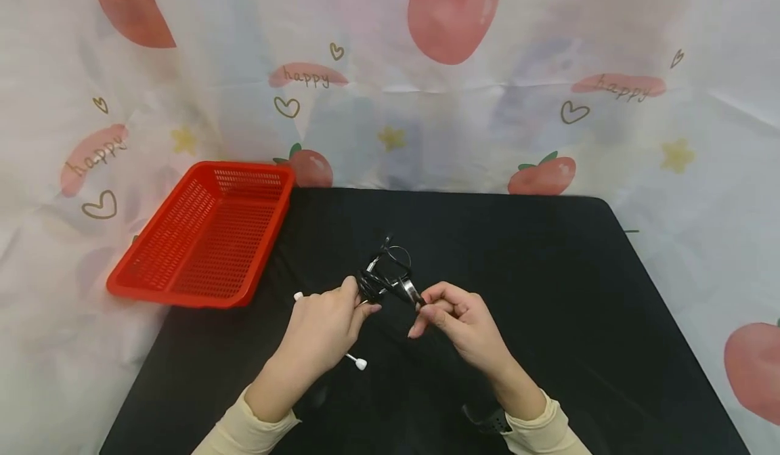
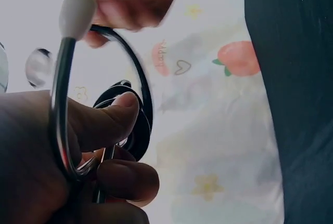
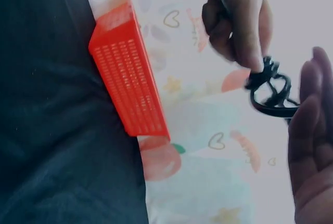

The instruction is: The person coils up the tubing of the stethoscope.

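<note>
My left hand [image 1: 323, 323] grips a bundled black stethoscope [image 1: 368, 286] above the dark tabletop. Its thumb presses on the coiled tubing, clearest in the left wrist view. A white ear tip [image 2: 77, 16] on a bent metal ear tube [image 2: 58, 99] sticks out past that hand; in the head view another ear tip [image 1: 361, 364] shows below the palm. With thumb and fingers my right hand [image 1: 460, 319] pinches a section of the black tubing [image 3: 276, 112], which arcs between the two hands. Fingers partly hide the bundle.
A red perforated plastic basket [image 1: 268, 238] stands at the back left of the black-covered table [image 1: 548, 292]. Behind the table hangs a pale curtain [image 1: 378, 49] printed with fruit, hearts and stars. A dark strap-like item [image 1: 487, 420] lies near the right sleeve.
</note>
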Motion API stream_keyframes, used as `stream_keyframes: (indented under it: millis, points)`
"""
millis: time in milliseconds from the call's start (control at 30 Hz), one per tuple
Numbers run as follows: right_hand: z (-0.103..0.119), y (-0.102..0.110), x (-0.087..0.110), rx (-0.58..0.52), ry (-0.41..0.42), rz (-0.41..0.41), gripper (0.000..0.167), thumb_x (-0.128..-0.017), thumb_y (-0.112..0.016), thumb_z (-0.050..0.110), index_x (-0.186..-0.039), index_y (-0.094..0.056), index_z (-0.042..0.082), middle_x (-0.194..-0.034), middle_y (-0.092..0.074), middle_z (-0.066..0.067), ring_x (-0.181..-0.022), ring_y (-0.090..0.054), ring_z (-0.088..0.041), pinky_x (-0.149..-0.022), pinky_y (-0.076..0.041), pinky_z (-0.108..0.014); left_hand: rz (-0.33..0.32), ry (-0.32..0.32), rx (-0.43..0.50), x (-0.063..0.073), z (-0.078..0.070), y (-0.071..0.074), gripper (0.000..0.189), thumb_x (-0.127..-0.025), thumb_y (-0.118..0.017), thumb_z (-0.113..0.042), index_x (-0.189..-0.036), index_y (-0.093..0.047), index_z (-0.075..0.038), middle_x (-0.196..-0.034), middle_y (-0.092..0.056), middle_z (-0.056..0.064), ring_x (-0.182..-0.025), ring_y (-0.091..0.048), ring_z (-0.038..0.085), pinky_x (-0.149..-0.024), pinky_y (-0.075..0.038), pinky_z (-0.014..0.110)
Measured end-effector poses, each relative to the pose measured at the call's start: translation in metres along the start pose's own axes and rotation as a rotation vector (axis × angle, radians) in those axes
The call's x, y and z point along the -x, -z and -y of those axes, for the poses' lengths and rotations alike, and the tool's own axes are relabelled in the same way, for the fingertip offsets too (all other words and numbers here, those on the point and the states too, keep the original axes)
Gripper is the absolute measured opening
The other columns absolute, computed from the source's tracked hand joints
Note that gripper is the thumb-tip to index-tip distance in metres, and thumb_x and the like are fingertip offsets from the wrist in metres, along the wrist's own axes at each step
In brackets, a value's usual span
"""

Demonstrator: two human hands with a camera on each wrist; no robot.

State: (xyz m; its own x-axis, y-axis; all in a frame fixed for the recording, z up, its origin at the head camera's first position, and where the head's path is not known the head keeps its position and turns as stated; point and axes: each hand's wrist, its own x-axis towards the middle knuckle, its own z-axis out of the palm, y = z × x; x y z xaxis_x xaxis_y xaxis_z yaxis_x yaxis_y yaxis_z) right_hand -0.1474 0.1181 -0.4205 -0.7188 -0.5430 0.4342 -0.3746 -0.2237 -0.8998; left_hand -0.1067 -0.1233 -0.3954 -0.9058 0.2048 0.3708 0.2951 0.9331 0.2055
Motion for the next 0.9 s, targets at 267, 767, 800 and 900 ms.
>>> stream_keyframes:
  millis: [267,767,800,900]
  points:
    - [0.009,0.002,0.0,0.192,-0.188,-0.011,0.01,-0.099,-0.066,0.002,-0.089,-0.062,0.004,-0.065,-0.07,-0.007,-0.062,-0.068,-0.018,-0.064,-0.056,-0.03,-0.146,-0.132,-0.052,0.003,-0.006,0.004,0.042,-0.087,-0.084,-0.035,-0.079,-0.049,-0.014,-0.054,-0.036,-0.01,-0.044,-0.024,0.005,-0.042,-0.015,0.021]
    - [0.008,-0.004,0.006,0.339,-0.08,-0.243,0.025,-0.091,-0.075,-0.003,-0.078,-0.057,0.01,-0.054,-0.061,0.001,-0.047,-0.058,-0.012,-0.043,-0.034,-0.024,-0.17,-0.212,-0.035,0.004,-0.019,-0.007,0.042,-0.085,-0.086,-0.035,-0.078,-0.05,-0.015,-0.057,-0.037,-0.01,-0.045,-0.023,0.001,-0.045,-0.012,0.017]
    - [0.006,-0.007,0.007,0.392,-0.032,-0.289,0.025,-0.09,-0.076,-0.003,-0.078,-0.058,0.011,-0.055,-0.062,0.003,-0.047,-0.059,-0.011,-0.043,-0.035,-0.023,-0.164,-0.203,-0.019,0.005,-0.02,-0.007,0.042,-0.085,-0.086,-0.035,-0.078,-0.05,-0.015,-0.057,-0.037,-0.01,-0.046,-0.023,0.001,-0.045,-0.012,0.017]
    - [-0.001,-0.015,0.008,0.506,0.082,-0.429,0.027,-0.087,-0.077,-0.006,-0.077,-0.061,0.013,-0.056,-0.064,0.005,-0.048,-0.061,-0.006,-0.043,-0.037,-0.019,-0.156,-0.189,0.022,0.006,-0.024,-0.01,0.038,-0.086,-0.085,-0.033,-0.08,-0.052,-0.015,-0.058,-0.038,-0.011,-0.047,-0.022,0.0,-0.045,-0.012,0.016]
